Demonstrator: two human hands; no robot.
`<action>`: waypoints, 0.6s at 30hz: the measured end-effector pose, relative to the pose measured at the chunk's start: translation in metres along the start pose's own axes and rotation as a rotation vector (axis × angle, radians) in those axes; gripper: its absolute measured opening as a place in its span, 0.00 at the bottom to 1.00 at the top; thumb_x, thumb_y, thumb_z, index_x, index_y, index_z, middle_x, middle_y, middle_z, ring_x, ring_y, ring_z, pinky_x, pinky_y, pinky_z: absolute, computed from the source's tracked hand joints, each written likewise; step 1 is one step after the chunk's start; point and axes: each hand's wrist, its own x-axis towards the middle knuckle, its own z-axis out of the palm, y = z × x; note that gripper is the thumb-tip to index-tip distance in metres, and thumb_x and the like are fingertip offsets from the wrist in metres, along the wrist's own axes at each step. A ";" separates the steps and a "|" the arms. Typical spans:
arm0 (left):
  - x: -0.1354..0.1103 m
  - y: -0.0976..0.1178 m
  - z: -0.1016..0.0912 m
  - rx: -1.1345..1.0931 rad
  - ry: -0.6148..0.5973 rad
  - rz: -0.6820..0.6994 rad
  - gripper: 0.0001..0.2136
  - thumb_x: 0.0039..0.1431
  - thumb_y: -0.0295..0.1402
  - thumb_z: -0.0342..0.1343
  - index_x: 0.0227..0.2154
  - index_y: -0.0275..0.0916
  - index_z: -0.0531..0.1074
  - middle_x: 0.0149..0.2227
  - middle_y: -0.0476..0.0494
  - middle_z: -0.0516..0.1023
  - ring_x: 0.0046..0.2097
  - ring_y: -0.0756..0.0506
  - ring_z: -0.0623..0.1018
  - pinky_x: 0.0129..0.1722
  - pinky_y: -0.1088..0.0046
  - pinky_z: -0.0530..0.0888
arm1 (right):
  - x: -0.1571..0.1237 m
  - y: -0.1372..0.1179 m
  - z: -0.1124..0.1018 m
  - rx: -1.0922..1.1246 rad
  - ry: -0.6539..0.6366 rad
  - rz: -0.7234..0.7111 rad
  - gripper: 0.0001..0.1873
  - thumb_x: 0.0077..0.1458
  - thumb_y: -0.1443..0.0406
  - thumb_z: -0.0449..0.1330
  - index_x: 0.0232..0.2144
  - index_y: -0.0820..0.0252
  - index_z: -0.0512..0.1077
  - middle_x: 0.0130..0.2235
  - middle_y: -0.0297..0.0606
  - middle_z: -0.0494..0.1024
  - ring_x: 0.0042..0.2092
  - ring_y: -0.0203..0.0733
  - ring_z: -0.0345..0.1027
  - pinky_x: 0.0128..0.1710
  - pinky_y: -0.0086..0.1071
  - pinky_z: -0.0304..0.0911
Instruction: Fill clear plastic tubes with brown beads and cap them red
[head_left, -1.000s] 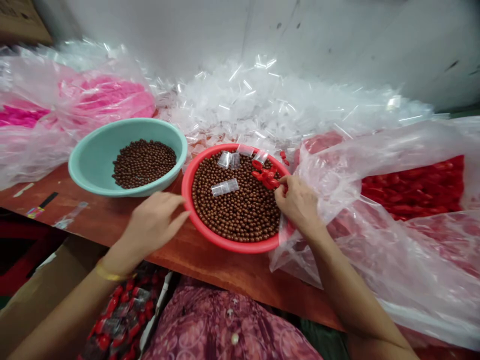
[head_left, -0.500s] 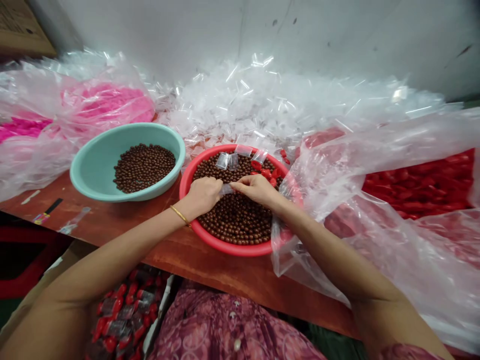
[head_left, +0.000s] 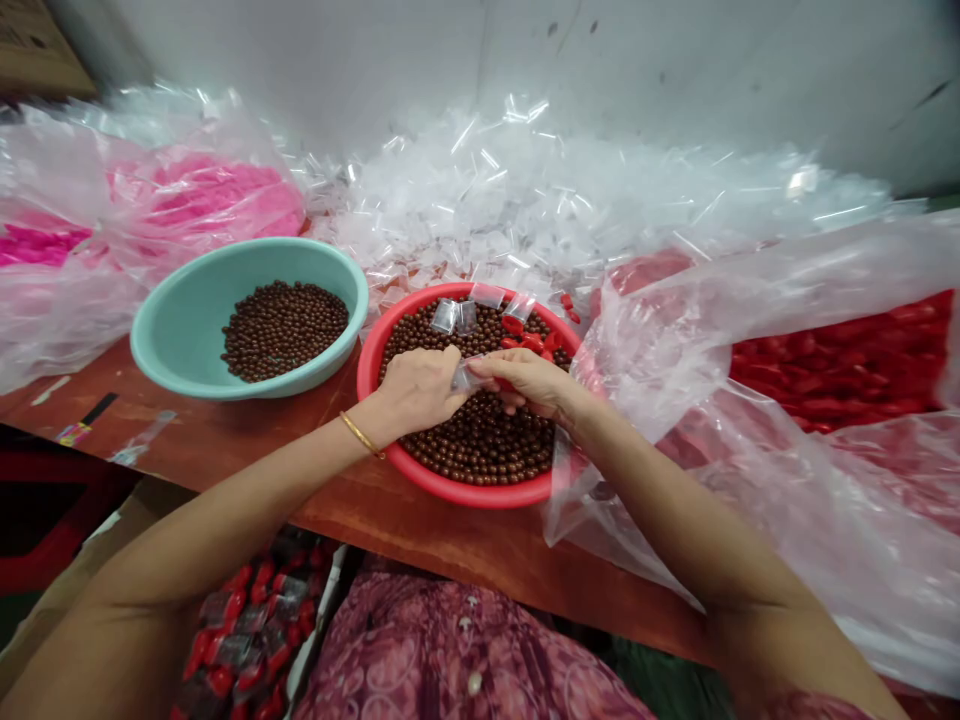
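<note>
The left hand (head_left: 420, 390) and right hand (head_left: 525, 380) meet over a red basin (head_left: 367, 375), a small clear bag (head_left: 466, 377) caught between them. The fingers (head_left: 442, 365) of the left hand curl down, pressed together on 1 end of the bag, while the fingers (head_left: 502, 366) of the right hand pinch the other end. Below the fingers, brown balls (head_left: 480, 450) fill the basin. Just past the fingertips lie red pieces (head_left: 529, 342) and 4 more small bags (head_left: 444, 316). Left of the fingers, a teal basin (head_left: 330, 270) holds more brown balls (head_left: 285, 330) on the table (head_left: 420, 545). Beyond the fingers rises a heap of clear bags (head_left: 525, 190)
</note>
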 end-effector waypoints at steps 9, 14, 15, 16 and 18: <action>-0.002 -0.021 -0.011 0.060 -0.218 -0.036 0.21 0.64 0.43 0.37 0.39 0.30 0.69 0.36 0.33 0.78 0.41 0.37 0.79 0.37 0.65 0.71 | 0.009 -0.013 -0.042 -0.627 0.604 -0.174 0.20 0.49 0.50 0.56 0.19 0.60 0.65 0.16 0.29 0.62 0.19 0.32 0.54 0.20 0.28 0.48; 0.006 -0.024 0.000 0.087 -0.250 -0.020 0.15 0.61 0.31 0.40 0.40 0.28 0.69 0.37 0.31 0.78 0.40 0.38 0.79 0.39 0.65 0.72 | 0.010 -0.012 -0.047 -0.745 0.815 -0.258 0.25 0.54 0.46 0.49 0.26 0.62 0.70 0.23 0.38 0.71 0.30 0.41 0.64 0.30 0.32 0.55; 0.007 -0.025 0.001 0.091 -0.267 -0.012 0.14 0.61 0.31 0.41 0.41 0.28 0.69 0.37 0.30 0.78 0.40 0.39 0.79 0.39 0.65 0.72 | 0.006 -0.009 -0.046 -0.683 0.793 -0.280 0.26 0.54 0.45 0.49 0.24 0.61 0.69 0.22 0.37 0.69 0.28 0.39 0.63 0.29 0.31 0.55; 0.007 -0.027 0.001 0.095 -0.284 0.003 0.14 0.60 0.30 0.42 0.41 0.28 0.69 0.38 0.30 0.78 0.40 0.39 0.79 0.38 0.66 0.72 | 0.002 -0.004 -0.045 -0.594 0.756 -0.295 0.27 0.53 0.44 0.49 0.22 0.61 0.68 0.20 0.35 0.67 0.26 0.38 0.61 0.26 0.30 0.54; 0.008 -0.027 0.002 0.101 -0.318 0.047 0.12 0.60 0.28 0.44 0.40 0.29 0.70 0.39 0.31 0.78 0.40 0.40 0.79 0.39 0.67 0.73 | -0.007 0.006 -0.041 -0.360 0.673 -0.273 0.27 0.50 0.42 0.52 0.19 0.59 0.66 0.17 0.32 0.62 0.21 0.33 0.56 0.21 0.29 0.49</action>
